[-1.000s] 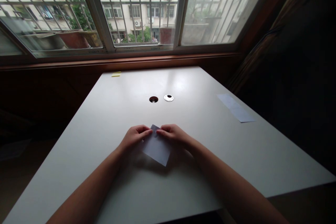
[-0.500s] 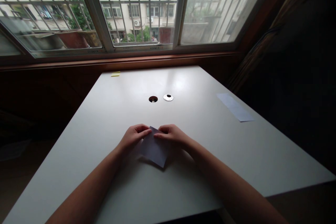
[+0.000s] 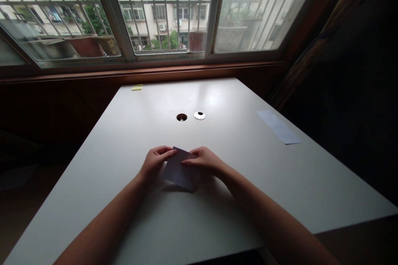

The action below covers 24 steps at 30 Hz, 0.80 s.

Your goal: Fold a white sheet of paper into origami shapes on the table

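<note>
Between my hands is a folded piece of paper [image 3: 182, 172], pale grey in the shade, tilted up off the white table [image 3: 149, 223]. My left hand [image 3: 157, 160] pinches its upper left corner, thumb on the near face. On the other side my right hand [image 3: 203, 160] grips the upper right edge, its thumb lying across the front. The fingers behind the paper are hidden. A shadow lies under its lower edge.
Beyond my hands are a round hole [image 3: 182, 117] in the tabletop and a silver grommet cover [image 3: 199, 115]. A paper strip [image 3: 279, 127] lies near the right edge, a yellow sticker [image 3: 137, 87] at the far left corner. A barred window [image 3: 168, 12] stands behind.
The paper has turned slightly between my hands and its lower corner has moved up and a little left. Both hands keep their hold, with small finger shifts.
</note>
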Motion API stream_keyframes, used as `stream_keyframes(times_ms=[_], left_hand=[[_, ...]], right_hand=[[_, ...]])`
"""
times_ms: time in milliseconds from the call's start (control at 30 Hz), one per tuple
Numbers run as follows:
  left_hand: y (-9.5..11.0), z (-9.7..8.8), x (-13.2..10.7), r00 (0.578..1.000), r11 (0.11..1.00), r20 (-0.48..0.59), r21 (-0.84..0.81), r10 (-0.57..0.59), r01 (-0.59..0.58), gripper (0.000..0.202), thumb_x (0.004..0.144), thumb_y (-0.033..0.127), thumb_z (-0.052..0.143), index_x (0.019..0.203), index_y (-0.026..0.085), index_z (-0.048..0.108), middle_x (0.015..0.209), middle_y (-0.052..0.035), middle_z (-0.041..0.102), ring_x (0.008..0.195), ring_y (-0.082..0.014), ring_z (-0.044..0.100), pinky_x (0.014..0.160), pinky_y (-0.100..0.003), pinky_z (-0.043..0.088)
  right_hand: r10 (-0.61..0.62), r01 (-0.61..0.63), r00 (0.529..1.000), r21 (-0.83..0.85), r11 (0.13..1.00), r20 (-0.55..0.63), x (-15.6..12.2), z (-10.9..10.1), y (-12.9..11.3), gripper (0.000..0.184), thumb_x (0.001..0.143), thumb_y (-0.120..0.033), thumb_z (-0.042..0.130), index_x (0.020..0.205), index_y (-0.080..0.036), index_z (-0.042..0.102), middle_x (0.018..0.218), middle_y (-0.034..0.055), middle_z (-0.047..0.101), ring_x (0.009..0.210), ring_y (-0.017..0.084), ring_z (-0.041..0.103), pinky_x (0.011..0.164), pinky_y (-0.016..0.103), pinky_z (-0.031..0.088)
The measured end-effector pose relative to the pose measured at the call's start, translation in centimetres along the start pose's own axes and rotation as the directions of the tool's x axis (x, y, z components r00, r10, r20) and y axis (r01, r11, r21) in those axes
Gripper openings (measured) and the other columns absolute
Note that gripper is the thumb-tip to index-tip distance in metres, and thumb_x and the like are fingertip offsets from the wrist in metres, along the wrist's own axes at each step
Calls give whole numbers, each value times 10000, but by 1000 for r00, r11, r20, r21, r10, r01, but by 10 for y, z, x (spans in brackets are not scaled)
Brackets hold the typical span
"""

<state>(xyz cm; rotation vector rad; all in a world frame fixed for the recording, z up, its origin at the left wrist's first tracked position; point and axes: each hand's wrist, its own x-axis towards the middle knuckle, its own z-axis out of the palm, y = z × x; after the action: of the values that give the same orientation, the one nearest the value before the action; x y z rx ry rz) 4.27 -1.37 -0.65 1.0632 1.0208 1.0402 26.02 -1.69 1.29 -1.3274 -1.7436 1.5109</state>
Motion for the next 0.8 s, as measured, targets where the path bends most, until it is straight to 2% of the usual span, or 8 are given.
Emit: stream_keyframes(times_ms=[167, 300, 500, 667, 800], left_hand=[[3, 1, 1, 994, 978, -107, -208, -8, -14, 197, 636, 277, 853, 710, 150, 722, 653, -6, 655, 593, -98, 561, 573, -208, 437], [3, -2, 4, 980, 964, -197, -252, 33, -83, 194, 628, 268, 853, 713, 157, 718, 667, 7, 650, 613, -84, 561, 586, -185, 433], [0, -4, 7, 976, 967, -212, -235, 46, -97, 240, 642, 318, 841, 753, 152, 708, 696, -3, 659, 626, -94, 566, 606, -202, 452], [2, -3, 6, 978, 986, -201, -143, 57, -87, 304, 680, 417, 807, 780, 152, 698, 698, 0, 650, 618, -101, 564, 597, -214, 452], [0, -5, 8, 971, 989, -226, -102, 78, -103, 322, 673, 414, 819, 803, 139, 715, 719, -16, 673, 639, -111, 582, 631, -231, 473]], right_hand=[[16, -20, 999, 129, 991, 32, 2, -5, 3, 372, 634, -481, 804, 766, -136, 758, 699, 46, 695, 672, 179, 608, 631, 269, 434], [-10, 8, 1000, 233, 973, 5, 3, -8, 6, 337, 677, -477, 775, 724, -145, 743, 668, 41, 679, 657, 162, 597, 656, 273, 437], [-69, 92, 992, 248, 964, -102, 6, -10, 14, 341, 722, -489, 741, 676, -154, 697, 644, 23, 642, 637, 144, 560, 634, 267, 401], [-60, 74, 994, 176, 982, -88, 7, -13, 17, 338, 730, -487, 728, 670, -158, 677, 613, 16, 629, 599, 134, 537, 591, 260, 359], [-28, 41, 996, 155, 987, -84, 6, -13, 16, 319, 735, -470, 724, 674, -162, 669, 599, 6, 622, 580, 126, 527, 576, 254, 345]])
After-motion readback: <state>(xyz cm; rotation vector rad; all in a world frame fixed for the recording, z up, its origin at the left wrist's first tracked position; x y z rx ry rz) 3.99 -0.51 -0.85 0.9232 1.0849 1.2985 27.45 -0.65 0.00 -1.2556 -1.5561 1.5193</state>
